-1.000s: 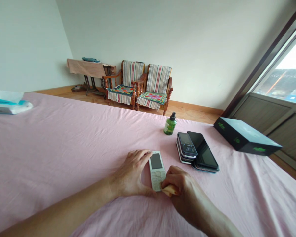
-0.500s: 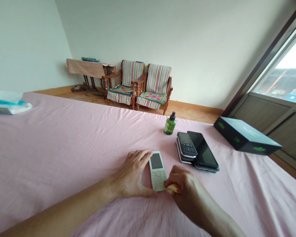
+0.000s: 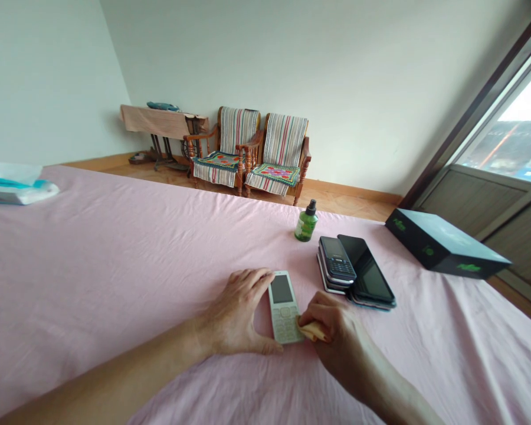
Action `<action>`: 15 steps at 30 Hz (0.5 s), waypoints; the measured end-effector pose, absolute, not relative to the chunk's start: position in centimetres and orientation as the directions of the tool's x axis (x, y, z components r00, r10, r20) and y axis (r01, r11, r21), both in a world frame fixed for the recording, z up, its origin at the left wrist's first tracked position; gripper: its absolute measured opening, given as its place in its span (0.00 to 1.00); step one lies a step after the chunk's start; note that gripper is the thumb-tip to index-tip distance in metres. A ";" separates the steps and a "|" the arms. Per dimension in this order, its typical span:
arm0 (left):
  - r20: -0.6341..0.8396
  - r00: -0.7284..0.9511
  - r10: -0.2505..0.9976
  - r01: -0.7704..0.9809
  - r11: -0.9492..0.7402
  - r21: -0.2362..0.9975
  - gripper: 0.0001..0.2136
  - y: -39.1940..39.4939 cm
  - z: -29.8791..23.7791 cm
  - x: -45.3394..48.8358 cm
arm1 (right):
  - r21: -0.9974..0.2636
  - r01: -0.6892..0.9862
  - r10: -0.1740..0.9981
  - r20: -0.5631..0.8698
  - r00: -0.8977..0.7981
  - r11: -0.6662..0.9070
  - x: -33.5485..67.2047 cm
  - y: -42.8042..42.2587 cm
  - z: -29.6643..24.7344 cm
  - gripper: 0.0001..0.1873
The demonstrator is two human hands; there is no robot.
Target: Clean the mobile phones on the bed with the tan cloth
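Observation:
A white keypad phone (image 3: 284, 307) lies face up on the pink cloth (image 3: 115, 260). My left hand (image 3: 236, 313) curls round its left edge, thumb at the bottom corner and fingertips at the top, pinning it down. My right hand (image 3: 331, 330) is closed on a small yellowish pad (image 3: 312, 330), which it presses against the phone's lower right edge.
A stack of dark phones (image 3: 354, 271) lies just right of my hands. Behind it stands a small green spray bottle (image 3: 306, 222). A black box (image 3: 445, 243) sits at the far right. A tissue pack (image 3: 13, 184) lies at the far left edge.
My right hand has slid the pad up along the phone's right edge from the bottom corner. My left hand and the phone have stayed put.

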State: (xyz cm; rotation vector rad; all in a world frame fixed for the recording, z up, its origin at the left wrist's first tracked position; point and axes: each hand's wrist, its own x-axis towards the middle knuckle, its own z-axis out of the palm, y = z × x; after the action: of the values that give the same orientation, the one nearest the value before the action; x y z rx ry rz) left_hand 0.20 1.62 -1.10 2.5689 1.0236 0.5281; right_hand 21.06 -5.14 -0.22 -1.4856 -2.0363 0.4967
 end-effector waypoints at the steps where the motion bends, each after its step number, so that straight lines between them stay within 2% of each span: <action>1: 0.219 0.675 0.704 0.585 -0.692 0.424 0.49 1.6 -1.1 0.2 | -0.597 0.740 0.951 0.214 -0.224 0.309 21.1 -5.2 -0.2 0.17; 15: 0.219 0.668 0.711 0.580 -0.682 0.446 0.49 1.5 -0.9 0.3 | -0.610 0.722 0.945 0.202 -0.255 0.326 19.7 -5.5 -0.3 0.16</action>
State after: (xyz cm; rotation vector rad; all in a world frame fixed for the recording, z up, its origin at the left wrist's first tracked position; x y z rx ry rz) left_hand 0.26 1.50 -0.91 2.5451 1.0212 0.5428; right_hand 19.66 -5.50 -0.29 -1.4625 -2.0581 0.5435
